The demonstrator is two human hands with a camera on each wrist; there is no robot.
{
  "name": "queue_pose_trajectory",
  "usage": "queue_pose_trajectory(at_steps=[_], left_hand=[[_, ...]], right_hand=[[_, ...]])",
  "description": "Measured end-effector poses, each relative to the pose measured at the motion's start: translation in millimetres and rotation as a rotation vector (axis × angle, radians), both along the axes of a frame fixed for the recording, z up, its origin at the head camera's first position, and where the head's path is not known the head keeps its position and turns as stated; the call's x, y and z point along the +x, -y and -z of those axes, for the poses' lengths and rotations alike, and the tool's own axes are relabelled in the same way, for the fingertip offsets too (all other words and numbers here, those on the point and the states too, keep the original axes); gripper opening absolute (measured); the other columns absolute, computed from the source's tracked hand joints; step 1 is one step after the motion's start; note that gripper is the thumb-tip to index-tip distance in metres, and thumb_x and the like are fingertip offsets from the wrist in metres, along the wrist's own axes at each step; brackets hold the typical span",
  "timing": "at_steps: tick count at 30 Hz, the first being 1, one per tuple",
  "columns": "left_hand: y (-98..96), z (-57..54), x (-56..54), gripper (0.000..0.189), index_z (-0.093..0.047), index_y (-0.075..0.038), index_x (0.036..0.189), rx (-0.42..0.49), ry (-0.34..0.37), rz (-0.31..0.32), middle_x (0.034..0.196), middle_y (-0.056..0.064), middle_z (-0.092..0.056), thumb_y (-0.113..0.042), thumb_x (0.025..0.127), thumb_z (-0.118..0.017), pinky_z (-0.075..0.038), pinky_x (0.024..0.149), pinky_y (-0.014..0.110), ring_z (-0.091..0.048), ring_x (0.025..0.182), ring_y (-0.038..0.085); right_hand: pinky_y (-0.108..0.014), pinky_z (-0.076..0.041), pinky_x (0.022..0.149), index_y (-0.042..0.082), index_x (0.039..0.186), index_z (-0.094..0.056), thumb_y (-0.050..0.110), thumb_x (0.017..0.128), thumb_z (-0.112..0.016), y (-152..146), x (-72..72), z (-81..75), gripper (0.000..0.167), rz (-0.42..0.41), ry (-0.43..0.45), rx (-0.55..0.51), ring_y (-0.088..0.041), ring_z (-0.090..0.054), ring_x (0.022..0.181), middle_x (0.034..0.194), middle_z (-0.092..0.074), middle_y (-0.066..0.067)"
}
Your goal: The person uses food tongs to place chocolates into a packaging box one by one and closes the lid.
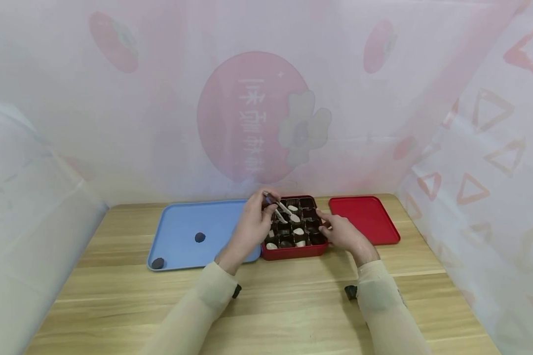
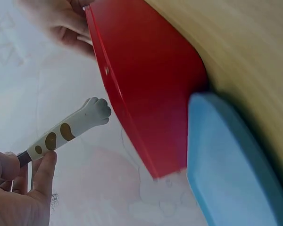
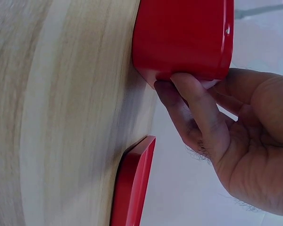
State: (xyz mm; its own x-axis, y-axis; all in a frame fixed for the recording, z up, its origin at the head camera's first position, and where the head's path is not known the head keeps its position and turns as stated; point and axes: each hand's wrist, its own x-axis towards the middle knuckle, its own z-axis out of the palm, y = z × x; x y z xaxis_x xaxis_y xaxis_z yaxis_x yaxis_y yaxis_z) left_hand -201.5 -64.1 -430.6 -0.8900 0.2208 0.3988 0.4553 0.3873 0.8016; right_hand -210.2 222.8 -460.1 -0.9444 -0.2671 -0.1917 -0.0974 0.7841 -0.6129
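Note:
My left hand [image 1: 251,224] pinches a pair of small tongs [image 1: 285,207] by the end, thumb against fingers. In the left wrist view, one arm of the tongs [image 2: 78,123] shows as a white cat's paw with brown spots. Its tips hang over a red box [image 1: 295,253] divided into dark compartments. Several white pieces [image 1: 298,231] and dark pieces [image 1: 286,244] sit in the compartments. On the box's right side my right hand [image 1: 344,231] grips the wall, the thumb at the rim and the fingers [image 3: 198,101] against the outside.
A blue tray [image 1: 182,222] lies left of the box, against it. Two dark round pieces [image 1: 200,237] rest on that tray, one near its front left corner. To the right lies a flat red lid [image 1: 366,219]. Printed cloth walls [image 1: 160,123] enclose the wooden table [image 1: 284,305].

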Motion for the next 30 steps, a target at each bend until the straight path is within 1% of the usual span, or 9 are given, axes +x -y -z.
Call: queue_pose_trajectory(at_steps=[5,9,12,14,16,18,24,27,30], left_hand=[[21.4,-3.5,3.4,0.023,-0.065,-0.006,0.139,0.025,0.015,-0.021,0.136,0.017,-0.072,0.001,0.117,-0.065,-0.075,0.100,0.050,-0.074,0.130,0.038],[38.0,-5.2,3.8,0.023,-0.068,-0.003,0.138,0.013,-0.028,-0.059,0.134,0.019,-0.074,0.001,0.116,-0.068,-0.075,0.104,0.045,-0.075,0.136,0.040],[50.2,-6.1,3.0,0.023,-0.069,-0.002,0.137,0.001,-0.063,-0.092,0.130,0.019,-0.075,0.000,0.114,-0.071,-0.075,0.104,0.044,-0.077,0.133,0.040],[58.3,-7.3,2.5,0.022,-0.070,-0.001,0.136,-0.002,-0.072,-0.114,0.129,0.018,-0.076,-0.001,0.113,-0.073,-0.075,0.102,0.043,-0.078,0.130,0.039],[67.1,-7.3,1.5,0.023,-0.070,-0.001,0.135,-0.005,-0.076,-0.132,0.129,0.020,-0.077,-0.002,0.113,-0.074,-0.076,0.100,0.043,-0.079,0.128,0.038],[76.1,-7.6,2.3,0.023,-0.069,0.000,0.136,-0.013,-0.074,-0.154,0.129,0.020,-0.077,-0.003,0.113,-0.074,-0.076,0.099,0.045,-0.080,0.127,0.038],[102.0,-8.2,6.6,0.026,-0.068,-0.001,0.139,-0.072,-0.089,-0.227,0.129,0.020,-0.075,-0.005,0.114,-0.075,-0.076,0.097,0.054,-0.079,0.132,0.045],[113.4,-7.4,7.3,0.024,-0.068,0.000,0.137,-0.088,-0.097,-0.258,0.131,0.021,-0.075,-0.004,0.114,-0.075,-0.076,0.097,0.056,-0.078,0.135,0.047],[123.5,-6.3,8.3,0.021,-0.069,0.000,0.134,-0.102,-0.099,-0.285,0.132,0.022,-0.076,-0.003,0.114,-0.075,-0.076,0.095,0.057,-0.078,0.133,0.048]], right_hand=[[-0.026,-0.058,0.066,0.005,0.181,-0.038,0.007,0.119,-0.065,0,0.4,0.8,0.068,-0.005,-0.006,-0.001,-0.017,-0.065,0.065,0.129,-0.080,-0.025],[-0.028,-0.060,0.067,0.004,0.181,-0.038,0.007,0.119,-0.066,1,0.4,-0.5,0.068,-0.006,-0.013,0.002,-0.022,-0.070,0.067,0.129,-0.080,-0.026],[-0.028,-0.060,0.067,0.004,0.181,-0.038,0.006,0.119,-0.066,1,0.1,-0.5,0.068,-0.004,-0.011,0.001,-0.022,-0.070,0.067,0.130,-0.080,-0.026],[-0.028,-0.060,0.067,0.004,0.181,-0.038,0.006,0.119,-0.066,1,-0.2,-0.4,0.068,-0.003,-0.010,0.000,-0.021,-0.069,0.067,0.130,-0.080,-0.026],[-0.028,-0.060,0.067,0.004,0.181,-0.038,0.006,0.118,-0.066,0,-0.2,-0.3,0.068,-0.003,-0.009,-0.002,-0.020,-0.069,0.066,0.129,-0.080,-0.026],[-0.028,-0.060,0.067,0.003,0.181,-0.038,0.005,0.118,-0.066,0,-0.4,-0.1,0.068,-0.006,-0.010,-0.003,-0.021,-0.069,0.067,0.128,-0.080,-0.026],[-0.027,-0.062,0.067,0.001,0.179,-0.041,0.004,0.117,-0.067,-1,-1.8,1.7,0.067,-0.012,-0.028,0.005,-0.026,-0.074,0.069,0.123,-0.080,-0.025],[-0.027,-0.061,0.066,0.001,0.179,-0.041,0.005,0.117,-0.067,-1,-1.7,1.5,0.067,-0.012,-0.030,0.010,-0.025,-0.073,0.068,0.123,-0.080,-0.024],[-0.028,-0.060,0.067,0.002,0.180,-0.041,0.005,0.117,-0.067,-1,-1.3,1.5,0.068,-0.008,-0.027,0.015,-0.023,-0.072,0.067,0.124,-0.080,-0.024]])
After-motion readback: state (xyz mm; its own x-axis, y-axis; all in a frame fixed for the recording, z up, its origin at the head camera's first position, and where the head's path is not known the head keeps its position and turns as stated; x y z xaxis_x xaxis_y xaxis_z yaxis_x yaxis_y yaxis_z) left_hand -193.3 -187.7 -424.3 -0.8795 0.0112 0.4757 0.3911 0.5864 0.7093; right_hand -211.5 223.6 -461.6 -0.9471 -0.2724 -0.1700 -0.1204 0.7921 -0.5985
